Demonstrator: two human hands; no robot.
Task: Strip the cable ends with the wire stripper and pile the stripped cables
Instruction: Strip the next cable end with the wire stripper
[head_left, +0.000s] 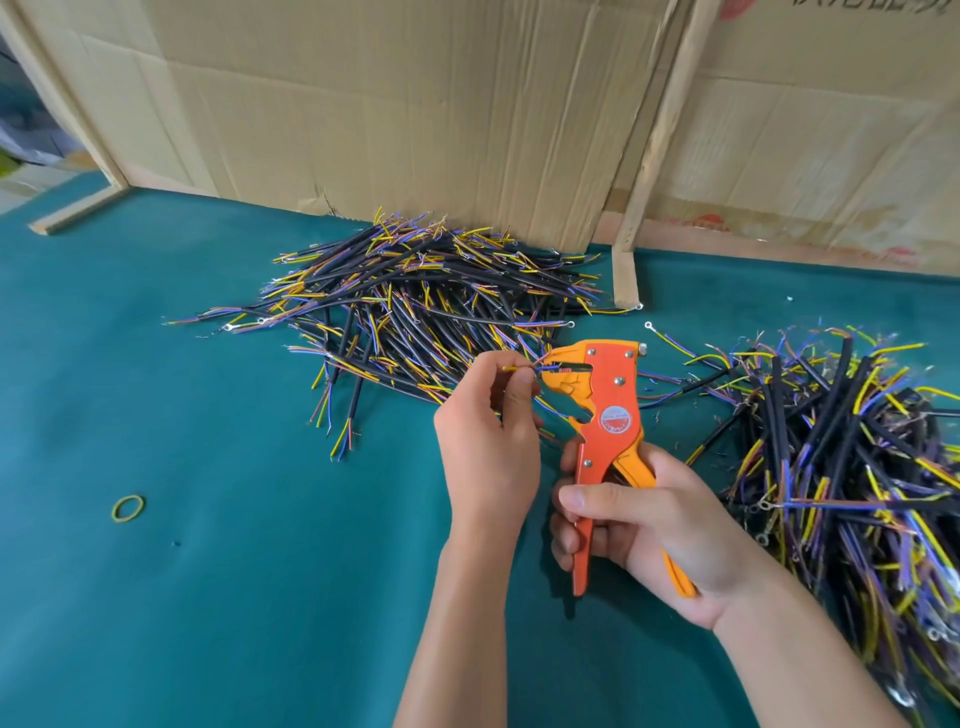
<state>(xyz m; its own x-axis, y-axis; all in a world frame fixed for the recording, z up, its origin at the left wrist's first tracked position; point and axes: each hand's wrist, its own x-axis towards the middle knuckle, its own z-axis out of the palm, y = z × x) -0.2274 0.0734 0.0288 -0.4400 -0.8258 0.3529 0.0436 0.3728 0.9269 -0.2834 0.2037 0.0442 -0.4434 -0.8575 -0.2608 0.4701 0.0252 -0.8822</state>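
- Right hand (644, 525): grips orange wire stripper (608, 415) handles.
- Left hand (488, 447): pinches cable (522, 368), end in stripper head.
- Cable piles: far (415, 296), right (841, 457).

Right hand (670, 525) grips orange wire stripper (605, 431) upright by its handles. Left hand (488, 447) pinches thin yellow and blue cable ends (524, 368) fed into stripper head. Cable pile (426, 306) behind on green surface (234, 571), second pile (841, 467) at right. Yellow rubber band (128, 507) lies left. Cardboard wall (415, 104) behind.
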